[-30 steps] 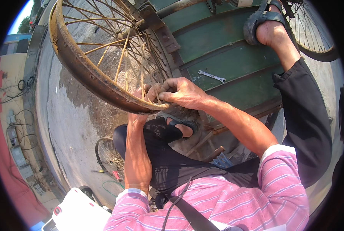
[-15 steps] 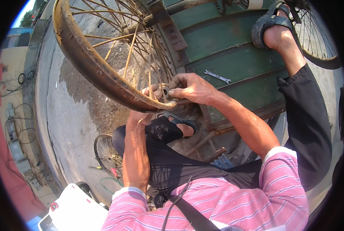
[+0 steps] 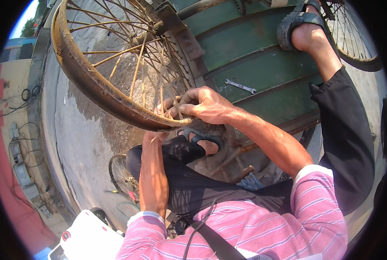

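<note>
A rusty spoked wheel rim [image 3: 99, 96] without a tyre stands in front of me, tilted, with several brown spokes [image 3: 137, 71] running to its hub. My left hand [image 3: 166, 110] reaches up from under the rim, its fingers closed among the spokes close to the rim's near end. From the right, my right hand [image 3: 204, 106] comes to the same place, thumb and forefinger pinched beside a spoke. The fingertips of both hands nearly meet. Whatever small piece lies between them is hidden by the fingers and spokes.
An open-ended wrench [image 3: 240, 86] lies on the green metal panel [image 3: 245, 56], where my sandalled foot [image 3: 304, 32] also rests. Another bicycle wheel [image 3: 358, 47] is at the far right, and a smaller one [image 3: 123, 175] on the ground at left. A white case [image 3: 89, 238] stands lower left.
The rim and both hands sit slightly further left in view. A small ring-shaped piece between the fingertips earlier is now covered. My right fingers have curled in closer around the spoke.
</note>
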Action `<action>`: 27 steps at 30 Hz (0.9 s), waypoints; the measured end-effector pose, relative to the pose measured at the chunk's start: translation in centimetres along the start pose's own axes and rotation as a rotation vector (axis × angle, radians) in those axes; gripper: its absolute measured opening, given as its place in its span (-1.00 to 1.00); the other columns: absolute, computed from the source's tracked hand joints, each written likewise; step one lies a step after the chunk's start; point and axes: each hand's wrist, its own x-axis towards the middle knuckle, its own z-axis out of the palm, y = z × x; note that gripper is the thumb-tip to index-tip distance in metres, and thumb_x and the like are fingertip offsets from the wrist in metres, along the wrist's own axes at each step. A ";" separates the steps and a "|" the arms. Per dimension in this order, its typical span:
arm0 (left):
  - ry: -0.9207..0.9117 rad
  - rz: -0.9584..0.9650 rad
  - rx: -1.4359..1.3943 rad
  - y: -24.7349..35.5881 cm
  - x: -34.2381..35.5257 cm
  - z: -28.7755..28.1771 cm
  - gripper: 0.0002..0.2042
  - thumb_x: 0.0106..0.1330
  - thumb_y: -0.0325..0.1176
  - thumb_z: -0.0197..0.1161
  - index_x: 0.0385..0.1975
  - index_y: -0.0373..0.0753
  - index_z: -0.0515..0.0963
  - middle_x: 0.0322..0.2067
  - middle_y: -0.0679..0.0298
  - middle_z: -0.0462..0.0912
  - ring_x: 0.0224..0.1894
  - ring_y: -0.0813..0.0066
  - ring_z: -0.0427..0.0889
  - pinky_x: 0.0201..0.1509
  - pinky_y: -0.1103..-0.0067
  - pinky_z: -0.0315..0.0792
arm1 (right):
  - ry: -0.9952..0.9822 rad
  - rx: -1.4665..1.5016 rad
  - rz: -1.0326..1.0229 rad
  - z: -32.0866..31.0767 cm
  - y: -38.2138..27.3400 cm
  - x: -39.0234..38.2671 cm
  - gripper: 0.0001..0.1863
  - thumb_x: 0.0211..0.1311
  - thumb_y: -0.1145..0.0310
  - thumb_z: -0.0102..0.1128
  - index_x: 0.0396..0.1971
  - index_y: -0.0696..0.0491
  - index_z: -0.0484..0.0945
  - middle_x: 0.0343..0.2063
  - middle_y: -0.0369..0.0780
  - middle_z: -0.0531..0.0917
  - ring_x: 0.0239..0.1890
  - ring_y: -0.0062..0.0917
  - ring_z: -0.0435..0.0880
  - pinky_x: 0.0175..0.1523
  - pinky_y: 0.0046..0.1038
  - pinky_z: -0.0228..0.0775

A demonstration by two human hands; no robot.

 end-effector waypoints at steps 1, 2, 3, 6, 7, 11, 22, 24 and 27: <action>0.039 0.050 0.121 -0.4 0.2 -0.5 -0.56 0.47 -0.34 0.44 0.24 -0.41 0.54 -0.08 0.26 0.75 -0.12 0.53 0.76 -0.10 0.60 0.71 | 0.004 0.017 -0.014 0.1 0.2 0.1 -0.71 0.43 0.25 0.38 -0.12 0.20 0.76 -0.28 -0.23 0.78 -0.20 -0.60 0.66 -0.01 -0.42 0.52; 0.079 0.100 0.242 -0.7 0.2 -0.9 -0.61 0.46 -0.35 0.44 0.18 -0.39 0.58 -0.12 0.29 0.75 -0.17 0.56 0.74 -0.15 0.62 0.69 | 0.017 0.011 -0.046 0.1 0.8 0.3 -0.71 0.41 0.25 0.39 -0.13 0.19 0.76 -0.30 -0.24 0.78 -0.21 -0.61 0.66 -0.03 -0.42 0.52; 0.152 0.070 0.089 0.0 0.0 0.5 -0.76 0.45 -0.38 0.44 0.02 -0.31 0.64 -0.24 0.38 0.73 -0.31 0.67 0.66 -0.28 0.69 0.57 | 0.030 0.007 -0.076 0.1 1.8 0.6 -0.71 0.40 0.24 0.40 -0.14 0.19 0.76 -0.31 -0.24 0.78 -0.22 -0.61 0.66 -0.04 -0.43 0.51; 0.079 0.010 0.180 2.8 -0.5 1.9 -0.80 0.45 -0.40 0.44 -0.01 -0.26 0.66 -0.30 0.44 0.70 -0.37 0.75 0.60 -0.34 0.73 0.48 | 0.064 -0.029 -0.091 -0.2 2.5 0.3 -0.70 0.37 0.23 0.43 -0.18 0.20 0.77 -0.37 -0.26 0.77 -0.27 -0.63 0.65 -0.11 -0.44 0.50; 0.095 -0.016 0.175 3.0 -0.6 1.7 -0.82 0.45 -0.40 0.44 -0.03 -0.25 0.67 -0.35 0.46 0.69 -0.38 0.77 0.58 -0.37 0.74 0.43 | 0.072 -0.043 -0.082 -0.3 2.6 0.2 -0.70 0.35 0.22 0.44 -0.19 0.20 0.77 -0.39 -0.26 0.76 -0.28 -0.64 0.65 -0.14 -0.44 0.49; 0.200 0.068 0.307 3.2 -0.7 3.4 -0.81 0.45 -0.39 0.43 -0.03 -0.25 0.66 -0.35 0.45 0.68 -0.38 0.75 0.58 -0.36 0.72 0.43 | 0.054 -0.072 -0.076 -0.2 2.8 0.6 -0.68 0.34 0.22 0.45 -0.24 0.23 0.75 -0.41 -0.26 0.75 -0.31 -0.65 0.64 -0.19 -0.44 0.48; 0.004 -0.009 -0.149 0.9 1.0 1.5 -0.63 0.42 -0.41 0.40 0.18 -0.37 0.61 -0.15 0.20 0.81 -0.29 0.57 0.77 -0.30 0.67 0.67 | 0.058 0.255 0.135 -0.9 3.9 1.2 -0.70 0.45 0.16 0.36 -0.22 0.15 0.66 -0.36 -0.32 0.62 -0.32 -0.67 0.57 -0.28 -0.52 0.45; 0.010 -0.059 -0.285 0.8 1.1 1.7 -0.62 0.41 -0.41 0.40 0.17 -0.41 0.61 -0.16 0.19 0.81 -0.28 0.56 0.78 -0.28 0.66 0.67 | 0.086 0.257 0.134 -0.9 3.9 1.3 -0.69 0.46 0.15 0.35 -0.24 0.14 0.65 -0.38 -0.34 0.58 -0.34 -0.67 0.54 -0.28 -0.51 0.45; 0.016 -0.047 -0.198 1.4 0.3 1.7 -0.63 0.41 -0.39 0.43 0.14 -0.44 0.63 -0.19 0.19 0.81 -0.29 0.54 0.78 -0.28 0.64 0.68 | 0.102 0.238 0.142 -1.1 3.5 1.1 -0.68 0.46 0.14 0.35 -0.24 0.14 0.64 -0.40 -0.35 0.56 -0.34 -0.66 0.52 -0.27 -0.51 0.45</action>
